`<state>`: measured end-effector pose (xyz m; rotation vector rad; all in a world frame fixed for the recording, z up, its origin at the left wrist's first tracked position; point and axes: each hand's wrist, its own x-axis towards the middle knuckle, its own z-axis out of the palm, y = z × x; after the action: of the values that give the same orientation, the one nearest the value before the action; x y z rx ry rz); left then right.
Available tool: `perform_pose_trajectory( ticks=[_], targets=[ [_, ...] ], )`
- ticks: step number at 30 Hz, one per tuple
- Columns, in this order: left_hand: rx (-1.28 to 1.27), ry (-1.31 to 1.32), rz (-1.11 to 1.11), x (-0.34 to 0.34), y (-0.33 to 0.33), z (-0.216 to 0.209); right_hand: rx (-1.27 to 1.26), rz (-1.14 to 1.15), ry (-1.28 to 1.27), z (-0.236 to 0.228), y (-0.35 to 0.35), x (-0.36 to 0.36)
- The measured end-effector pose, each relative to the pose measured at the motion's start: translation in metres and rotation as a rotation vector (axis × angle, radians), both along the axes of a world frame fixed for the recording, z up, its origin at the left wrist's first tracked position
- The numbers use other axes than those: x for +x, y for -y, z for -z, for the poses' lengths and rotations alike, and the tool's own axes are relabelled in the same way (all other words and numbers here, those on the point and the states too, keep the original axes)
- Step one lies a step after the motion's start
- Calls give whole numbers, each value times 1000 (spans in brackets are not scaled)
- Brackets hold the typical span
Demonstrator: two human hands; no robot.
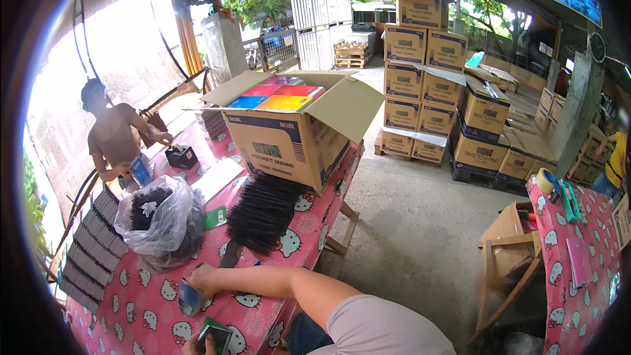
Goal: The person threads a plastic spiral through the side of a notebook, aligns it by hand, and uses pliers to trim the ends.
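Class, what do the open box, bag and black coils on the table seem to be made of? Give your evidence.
Open box: matt brown cardboard, judging by its stiff folding flaps.
Bag: thin, slightly shiny plastic film, since it looks see-through and crumpled.
Black coils: perhaps plastic or coated wire; they look thin, dark and ridged, but the finish is too fine to judge.

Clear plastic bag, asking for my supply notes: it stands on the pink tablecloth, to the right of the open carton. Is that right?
Not quite: the head view shows the clear plastic bag to the left of the open carton. It does stand on the pink tablecloth.
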<state>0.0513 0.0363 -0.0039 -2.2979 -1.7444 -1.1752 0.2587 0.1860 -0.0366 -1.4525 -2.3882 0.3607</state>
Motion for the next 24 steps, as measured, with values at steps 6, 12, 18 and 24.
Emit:
perform_pose_trajectory(
  ticks=[6,12,18,24],
  targets=[
    [-216,223,-30,-32,-4,9,-273,-346,-1184,-40,53,3],
    [-176,192,69,-11,-13,6,-253,-345,-1012,-33,70,35],
    [-249,152,35,-11,-9,-7,-210,-399,-968,-41,69,25],
    [-304,116,41,-15,-17,-10,-2,-245,-641,-36,48,20]
  ],
)
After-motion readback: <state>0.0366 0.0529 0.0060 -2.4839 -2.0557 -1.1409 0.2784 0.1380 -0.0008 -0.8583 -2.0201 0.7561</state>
